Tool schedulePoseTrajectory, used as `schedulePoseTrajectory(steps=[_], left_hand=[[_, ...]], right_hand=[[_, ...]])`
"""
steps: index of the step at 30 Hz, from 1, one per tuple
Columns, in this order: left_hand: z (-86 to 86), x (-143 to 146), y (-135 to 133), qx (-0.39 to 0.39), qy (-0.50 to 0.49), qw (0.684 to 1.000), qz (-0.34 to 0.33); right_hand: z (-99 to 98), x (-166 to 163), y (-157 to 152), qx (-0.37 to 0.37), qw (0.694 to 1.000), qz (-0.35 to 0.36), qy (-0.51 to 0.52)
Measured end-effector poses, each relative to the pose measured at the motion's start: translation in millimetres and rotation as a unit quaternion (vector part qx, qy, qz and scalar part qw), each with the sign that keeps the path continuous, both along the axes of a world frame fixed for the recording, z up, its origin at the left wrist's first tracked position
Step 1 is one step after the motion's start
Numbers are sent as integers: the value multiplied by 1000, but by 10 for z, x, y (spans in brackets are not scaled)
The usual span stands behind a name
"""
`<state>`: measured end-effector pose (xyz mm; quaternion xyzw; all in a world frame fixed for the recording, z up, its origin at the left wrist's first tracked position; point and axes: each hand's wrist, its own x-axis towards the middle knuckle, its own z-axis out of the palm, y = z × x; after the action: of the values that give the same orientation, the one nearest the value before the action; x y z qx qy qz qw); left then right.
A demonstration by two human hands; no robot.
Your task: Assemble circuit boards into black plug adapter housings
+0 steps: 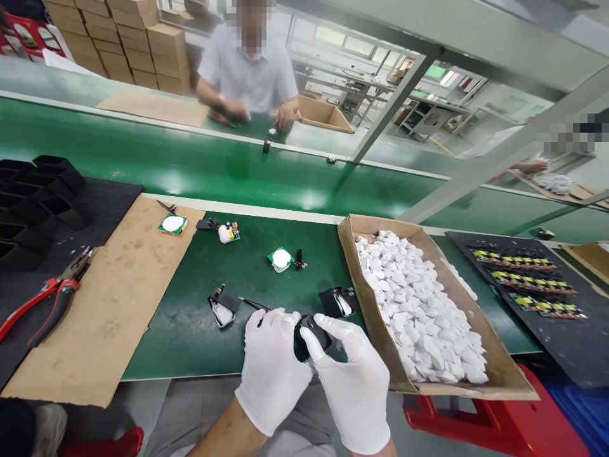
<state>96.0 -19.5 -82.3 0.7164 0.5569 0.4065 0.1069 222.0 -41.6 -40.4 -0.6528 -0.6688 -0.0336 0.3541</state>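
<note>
Both of my hands wear white gloves and meet at the table's front edge. Between them is a small black plastic housing [318, 333], partly covered by the fingers. My left hand [276, 365] is closed on its left side, while my right hand [354, 374] grips it from the right with the thumb on top. A thin dark pointed tool [251, 303] pokes out beyond the left fingers; whether it is held or lying cannot be told. Just past the hands lie two opened black housings with white padded parts inside, one at left [222, 310], one at right [339, 301].
Small circuit boards with white pads [280, 259] lie on the green table [190, 330]. A cardboard tray [352, 279] of white pieces stands right. Red-handled pliers [52, 295] and black cases [38, 190] are left. Board rows [523, 279] lie far right; a person [252, 76] sits opposite.
</note>
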Motion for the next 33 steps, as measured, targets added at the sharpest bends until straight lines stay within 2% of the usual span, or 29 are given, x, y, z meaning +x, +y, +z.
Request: schedulePoseTrajectory(steps=[5, 9, 12, 16, 21, 25, 29, 31, 33], left_hand=[[-5, -11, -6, 7, -4, 1000, -3], [-6, -4, 1, 12, -6, 1000, -1], [-12, -4, 0, 11, -2, 1000, -3], [-26, -75, -12, -1, 14, 1000, -27], [-49, -291, -46, -23, 92, 993, -68], [-80, -436, -94, -3, 117, 991, -69], [-116, -538, -158, -5, 118, 991, -56], [-132, -576, -184, -8, 118, 992, -48], [-146, -598, -198, -11, 115, 993, -39]], right_hand=[[-37, 50, 17, 21, 1000, 23, -6], [-87, 86, 2, 67, 987, 80, -123], [-169, 103, -43, 83, 977, 86, -179], [-289, 106, -97, 75, 977, 77, -186], [-373, 97, -89, 79, 971, 75, -211], [-266, 133, -100, 85, 965, 97, -229], [-160, 114, -163, 103, 971, 55, -207], [-239, 56, -172, 102, 979, 30, -173], [-404, -10, -160, 105, 985, 20, -136]])
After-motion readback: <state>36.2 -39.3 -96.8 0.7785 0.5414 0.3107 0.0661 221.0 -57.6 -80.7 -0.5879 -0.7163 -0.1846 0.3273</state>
